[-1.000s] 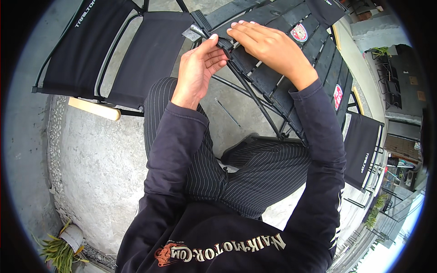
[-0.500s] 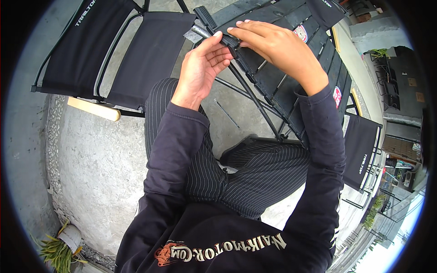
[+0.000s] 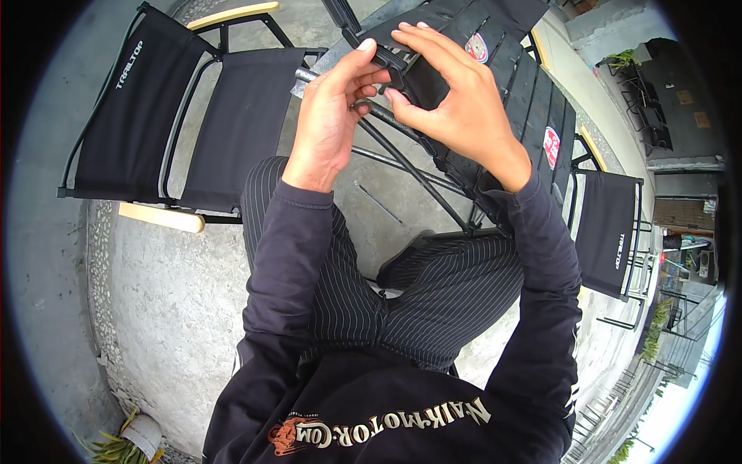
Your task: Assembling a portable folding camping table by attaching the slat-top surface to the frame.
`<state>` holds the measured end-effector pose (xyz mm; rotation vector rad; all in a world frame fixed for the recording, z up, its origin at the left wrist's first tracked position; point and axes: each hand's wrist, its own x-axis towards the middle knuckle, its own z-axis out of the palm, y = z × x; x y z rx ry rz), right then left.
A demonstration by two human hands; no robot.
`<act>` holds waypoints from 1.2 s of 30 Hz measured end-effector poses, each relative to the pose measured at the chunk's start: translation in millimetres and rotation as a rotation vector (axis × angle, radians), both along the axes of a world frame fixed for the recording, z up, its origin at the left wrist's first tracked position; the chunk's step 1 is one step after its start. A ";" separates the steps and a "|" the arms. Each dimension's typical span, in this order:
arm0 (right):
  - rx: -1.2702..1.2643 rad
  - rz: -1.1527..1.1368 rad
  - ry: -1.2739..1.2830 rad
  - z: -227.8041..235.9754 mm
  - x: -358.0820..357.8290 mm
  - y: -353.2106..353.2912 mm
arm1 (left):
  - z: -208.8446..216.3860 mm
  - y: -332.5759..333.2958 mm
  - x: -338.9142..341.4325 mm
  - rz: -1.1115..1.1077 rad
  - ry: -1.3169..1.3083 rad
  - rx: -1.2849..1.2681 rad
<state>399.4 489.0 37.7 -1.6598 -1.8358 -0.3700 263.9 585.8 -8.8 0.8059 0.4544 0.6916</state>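
Observation:
At the near corner of a black slatted folding table [image 3: 514, 97], my left hand [image 3: 328, 116] is closed on the end of a tilted black slat [image 3: 396, 60]. Its thumb lies on top and its fingers curl below. On the other side of the same slat, my right hand [image 3: 464, 100] curves around it in a C shape, fingertips at the far side and thumb at the near end. A metal tube [image 3: 307, 75] of the table frame sticks out beside my left wrist. My right palm hides part of the slat.
A black folding chair [image 3: 239, 127] with wooden armrests stands on the left, and another chair [image 3: 610, 232] on the right. Dark crossed table legs [image 3: 410, 170] reach down near my knees. A thin rod [image 3: 379, 203] lies on the concrete floor. A potted plant [image 3: 143, 435] is at lower left.
The slat has tilted up, showing a dark gap beside it. My right thumb has come into view and spread from the fingers, and my right hand has shifted slightly left and down.

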 end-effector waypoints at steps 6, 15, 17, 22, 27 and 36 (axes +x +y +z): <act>0.159 -0.099 0.034 3.8 -6.9 0.8 | 15.0 8.9 3.0 0.008 -0.007 0.375; 0.103 -0.091 0.054 -20.9 -20.0 0.4 | 25.2 42.3 -39.6 0.496 0.447 1.713; 0.078 -0.108 0.069 -27.6 -23.0 1.1 | 16.3 50.0 -30.9 0.438 0.423 1.878; 0.126 -0.194 0.060 -40.1 -38.9 4.9 | -6.8 69.5 -20.9 0.632 0.363 2.031; 0.319 -0.419 0.133 -57.8 -65.9 1.1 | -24.1 79.9 -9.8 0.506 0.227 1.966; 0.476 -0.501 -0.026 -83.1 -70.6 12.5 | -30.8 79.1 -13.7 0.397 0.167 1.908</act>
